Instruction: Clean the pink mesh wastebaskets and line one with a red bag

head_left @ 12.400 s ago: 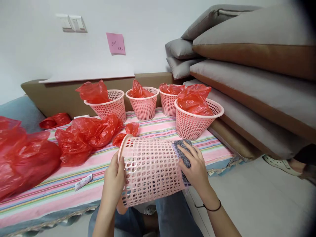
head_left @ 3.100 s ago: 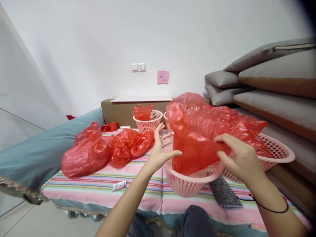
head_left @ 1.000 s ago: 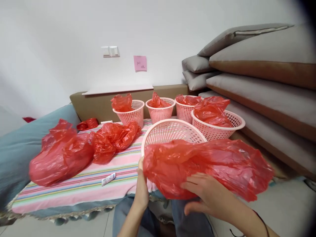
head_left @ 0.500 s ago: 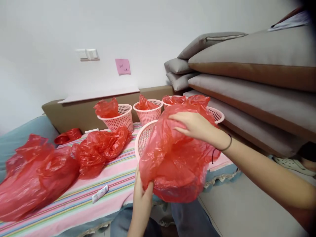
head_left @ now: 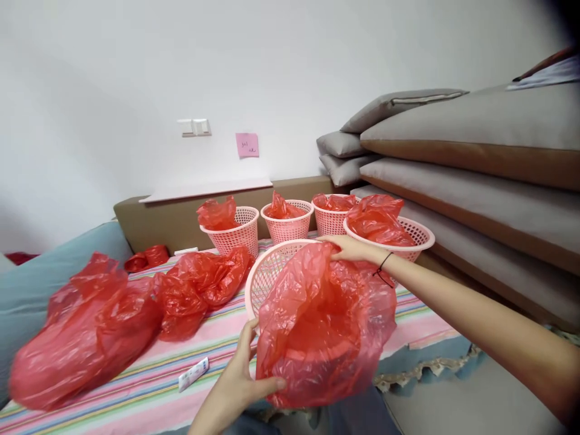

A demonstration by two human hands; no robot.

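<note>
A pink mesh basket (head_left: 268,277) tilts toward me at the front of the striped cloth. A crumpled red plastic bag (head_left: 321,338) hangs over its near side and hides much of it. My left hand (head_left: 244,374) is at the basket's left side, thumb on the bag and fingers round the rim. My right hand (head_left: 351,248) reaches over the top and grips the bag's upper edge near the far rim; a dark band circles that wrist.
Behind stand several pink baskets (head_left: 287,228) with red bags inside. Loose red bags (head_left: 90,338) and a small white tube (head_left: 194,374) lie on the striped cloth (head_left: 158,374) at left. Grey cushions (head_left: 466,133) are stacked at right.
My right hand has moved from above the bag to its far upper edge. My left hand has spread along the left side. The bag sits lower and more open, and the view has shifted.
</note>
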